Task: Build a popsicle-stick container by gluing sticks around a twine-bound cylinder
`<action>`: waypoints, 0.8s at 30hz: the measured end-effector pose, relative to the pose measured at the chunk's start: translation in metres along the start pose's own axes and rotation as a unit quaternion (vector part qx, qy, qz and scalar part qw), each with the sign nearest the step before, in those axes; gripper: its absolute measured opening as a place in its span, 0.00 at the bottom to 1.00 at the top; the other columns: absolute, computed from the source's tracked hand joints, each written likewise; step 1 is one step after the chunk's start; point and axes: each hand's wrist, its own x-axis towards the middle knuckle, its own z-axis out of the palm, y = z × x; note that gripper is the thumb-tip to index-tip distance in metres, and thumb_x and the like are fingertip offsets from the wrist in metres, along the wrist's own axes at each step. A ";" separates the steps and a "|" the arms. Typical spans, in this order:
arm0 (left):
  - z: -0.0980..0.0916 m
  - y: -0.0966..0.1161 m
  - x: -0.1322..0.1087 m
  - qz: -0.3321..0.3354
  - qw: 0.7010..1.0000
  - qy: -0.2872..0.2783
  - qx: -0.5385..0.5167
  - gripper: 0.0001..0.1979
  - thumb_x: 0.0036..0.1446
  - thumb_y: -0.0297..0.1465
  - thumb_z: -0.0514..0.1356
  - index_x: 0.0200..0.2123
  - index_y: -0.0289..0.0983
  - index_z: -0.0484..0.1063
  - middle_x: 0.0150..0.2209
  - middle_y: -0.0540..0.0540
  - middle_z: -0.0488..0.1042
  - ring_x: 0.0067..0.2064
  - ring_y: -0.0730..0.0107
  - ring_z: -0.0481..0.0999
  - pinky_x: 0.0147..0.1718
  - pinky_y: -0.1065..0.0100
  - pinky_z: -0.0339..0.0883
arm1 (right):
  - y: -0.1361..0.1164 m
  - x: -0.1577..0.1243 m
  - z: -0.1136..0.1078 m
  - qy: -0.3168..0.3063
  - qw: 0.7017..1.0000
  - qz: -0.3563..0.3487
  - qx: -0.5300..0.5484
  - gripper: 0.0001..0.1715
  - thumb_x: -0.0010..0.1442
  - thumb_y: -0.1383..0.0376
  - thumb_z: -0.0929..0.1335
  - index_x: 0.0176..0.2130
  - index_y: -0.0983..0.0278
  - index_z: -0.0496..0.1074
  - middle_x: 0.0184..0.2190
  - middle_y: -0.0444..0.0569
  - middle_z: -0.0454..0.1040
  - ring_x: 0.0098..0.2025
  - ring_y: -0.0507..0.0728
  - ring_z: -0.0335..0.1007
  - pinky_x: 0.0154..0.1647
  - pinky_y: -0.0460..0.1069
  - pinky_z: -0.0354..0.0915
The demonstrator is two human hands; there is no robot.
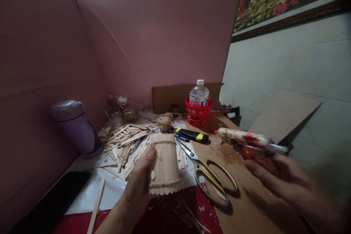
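Observation:
My left hand (139, 175) grips a small round holder made of popsicle sticks (166, 162), with twine bands near both of its ends. A small wood piece sticks out from its side by my thumb. On the right, my right hand (282, 179) is closed around a hot glue gun (246, 140) with a patterned body and a small red light. Its orange tip points left, apart from the stick holder. Gold-handled scissors (211, 179) lie between the two hands, blades toward the back.
Loose popsicle sticks (124, 144) are heaped at the left, near a purple tumbler (78, 128) and a black phone (55, 201). Twine balls (164, 121), a utility knife (192, 135) and a red bucket (197, 117) holding a plastic bottle (199, 93) stand or lie farther back. Pink panels (164, 40) enclose the table.

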 end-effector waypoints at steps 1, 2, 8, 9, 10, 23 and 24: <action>0.001 0.001 0.000 0.004 1.000 0.006 0.000 0.22 0.58 0.35 0.59 0.55 0.34 0.68 0.36 0.40 0.81 0.36 0.57 0.81 0.35 0.61 0.76 | 0.001 0.004 0.002 -0.029 0.996 -0.040 -0.070 0.17 0.57 0.53 0.68 0.42 0.60 0.75 0.33 0.51 0.78 0.34 0.62 0.75 0.29 0.51 0.71; 0.001 0.002 0.001 0.008 1.000 0.013 -0.001 0.21 0.58 0.34 0.59 0.54 0.34 0.69 0.35 0.41 0.81 0.35 0.57 0.81 0.35 0.61 0.76 | 0.004 0.010 0.003 -0.064 0.983 -0.082 -0.150 0.19 0.60 0.55 0.65 0.48 0.59 0.72 0.40 0.53 0.77 0.41 0.63 0.74 0.35 0.52 0.71; 0.001 0.010 0.002 0.039 0.998 0.030 -0.029 0.16 0.57 0.32 0.58 0.47 0.31 0.74 0.28 0.41 0.81 0.29 0.60 0.81 0.31 0.63 0.77 | 0.055 0.031 0.017 -0.022 0.861 -0.181 -0.476 0.19 0.66 0.65 0.56 0.48 0.68 0.69 0.37 0.60 0.74 0.35 0.63 0.71 0.31 0.53 0.65; 0.001 0.011 0.002 0.042 0.998 0.032 -0.037 0.15 0.57 0.32 0.58 0.46 0.31 0.75 0.28 0.41 0.80 0.28 0.61 0.81 0.31 0.64 0.77 | 0.063 0.030 0.020 -0.028 0.851 -0.171 -0.496 0.19 0.66 0.65 0.55 0.48 0.69 0.69 0.36 0.60 0.73 0.32 0.62 0.70 0.29 0.53 0.64; 0.001 0.013 0.001 0.045 0.997 0.034 -0.043 0.15 0.57 0.31 0.57 0.46 0.31 0.75 0.28 0.42 0.80 0.27 0.61 0.81 0.31 0.64 0.77 | 0.068 0.028 0.022 -0.037 0.845 -0.164 -0.508 0.19 0.67 0.65 0.55 0.48 0.69 0.69 0.36 0.60 0.73 0.30 0.61 0.69 0.27 0.52 0.63; 0.000 0.022 0.006 0.124 0.984 0.064 -0.108 0.12 0.59 0.29 0.56 0.43 0.31 0.74 0.29 0.45 0.80 0.31 0.63 0.80 0.37 0.62 0.77 | -0.050 0.022 0.097 -0.260 0.921 -0.186 -0.222 0.10 0.62 0.70 0.63 0.32 0.63 0.73 0.32 0.48 0.75 0.34 0.55 0.69 0.36 0.49 0.62; -0.001 0.022 0.007 0.126 0.984 0.059 -0.109 0.12 0.58 0.29 0.56 0.43 0.31 0.74 0.29 0.45 0.80 0.31 0.63 0.80 0.37 0.63 0.77 | -0.054 0.023 0.111 -0.270 0.920 -0.181 -0.219 0.10 0.61 0.70 0.64 0.31 0.63 0.73 0.31 0.49 0.74 0.33 0.54 0.68 0.35 0.49 0.61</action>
